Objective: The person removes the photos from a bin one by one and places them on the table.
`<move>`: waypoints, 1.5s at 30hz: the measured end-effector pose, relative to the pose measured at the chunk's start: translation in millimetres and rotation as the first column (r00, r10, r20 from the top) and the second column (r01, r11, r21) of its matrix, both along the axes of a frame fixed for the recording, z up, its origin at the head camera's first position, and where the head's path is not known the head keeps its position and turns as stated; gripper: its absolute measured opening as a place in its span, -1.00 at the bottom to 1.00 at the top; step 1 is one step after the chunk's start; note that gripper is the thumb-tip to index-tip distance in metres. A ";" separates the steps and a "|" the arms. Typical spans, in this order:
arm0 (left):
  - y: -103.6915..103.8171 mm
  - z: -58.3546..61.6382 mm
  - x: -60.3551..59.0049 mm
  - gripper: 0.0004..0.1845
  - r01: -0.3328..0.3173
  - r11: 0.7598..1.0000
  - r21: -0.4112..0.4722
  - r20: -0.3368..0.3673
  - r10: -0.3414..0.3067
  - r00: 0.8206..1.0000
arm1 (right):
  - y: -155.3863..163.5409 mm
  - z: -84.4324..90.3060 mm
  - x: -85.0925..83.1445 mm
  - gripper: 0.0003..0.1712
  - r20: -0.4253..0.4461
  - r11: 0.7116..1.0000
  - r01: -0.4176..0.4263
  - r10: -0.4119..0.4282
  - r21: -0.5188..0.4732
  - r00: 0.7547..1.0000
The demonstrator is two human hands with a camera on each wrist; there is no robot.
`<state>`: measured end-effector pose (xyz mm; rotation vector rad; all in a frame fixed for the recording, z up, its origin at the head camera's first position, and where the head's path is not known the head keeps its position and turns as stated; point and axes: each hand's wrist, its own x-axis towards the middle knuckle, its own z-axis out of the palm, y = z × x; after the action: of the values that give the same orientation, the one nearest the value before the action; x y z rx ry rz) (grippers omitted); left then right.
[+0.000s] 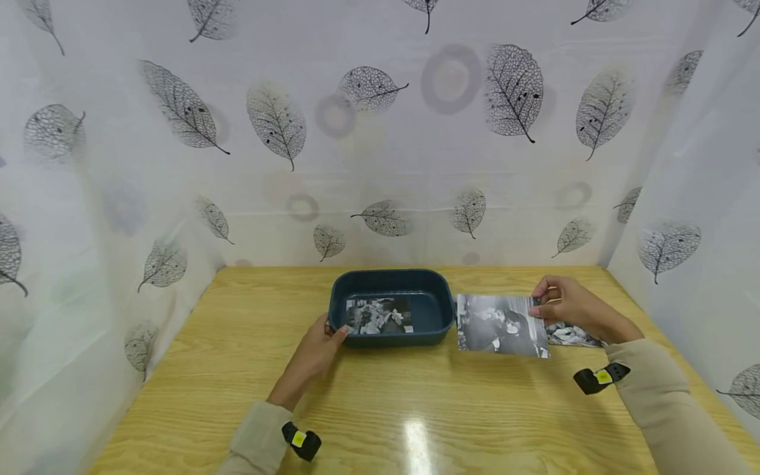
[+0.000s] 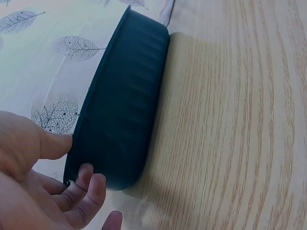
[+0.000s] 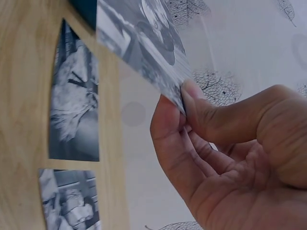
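A dark teal rectangular plastic tub (image 1: 392, 340) stands on the table, with a black-and-white photo (image 1: 379, 316) lying flat inside at its left. My left hand (image 1: 317, 346) grips the tub's left end, thumb at the rim and fingers against the outer wall, as the left wrist view also shows. Thumb and fingers of my right hand (image 1: 561, 305) pinch another black-and-white photo (image 1: 499, 324) by its right edge. This photo is held up just right of the tub, partly covering a photo (image 1: 574, 334) on the table.
In the right wrist view, a longer photo (image 3: 74, 105) and a second photo (image 3: 72, 203) lie in a row on the table. The wooden table (image 1: 415, 409) meets a leaf-patterned curtain (image 1: 404, 152) at its back and sides.
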<state>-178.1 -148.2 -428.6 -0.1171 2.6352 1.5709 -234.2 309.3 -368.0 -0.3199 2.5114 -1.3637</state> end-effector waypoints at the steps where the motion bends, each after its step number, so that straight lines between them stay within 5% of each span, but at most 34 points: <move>1: 0.2 -0.1 -0.2 -0.62 -0.002 1.000 0.000 0.001 0.002 1.000 | 1.9 -3.7 1.5 -0.67 0.009 1.000 -0.004 0.004 -0.005 1.000; 17: -0.4 -0.8 -0.2 -0.61 0.007 1.000 -0.012 -0.011 -0.007 1.000 | 2.2 -56.7 18.8 -0.66 0.096 0.997 -0.049 0.055 -0.063 0.994; 26: -0.7 0.0 0.8 -0.65 0.017 1.000 -0.003 -0.013 -0.017 1.000 | -8.2 -71.0 22.4 -0.68 -0.045 0.994 0.008 -0.003 0.113 0.999; 33: -1.1 0.0 0.7 -0.66 0.021 1.000 -0.002 -0.018 -0.021 1.000 | -16.6 -76.7 22.2 -0.68 -0.192 0.958 0.050 0.005 0.283 0.981; 45: -1.4 1.1 0.7 -0.67 0.016 1.000 -0.004 -0.019 -0.017 1.000 | -25.0 -76.8 20.0 -0.68 -0.211 0.911 0.084 0.003 0.405 0.978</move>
<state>-177.4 -149.6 -427.5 -0.0807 2.6466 1.5700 -214.2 284.3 -444.8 -0.3343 2.9080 -0.8088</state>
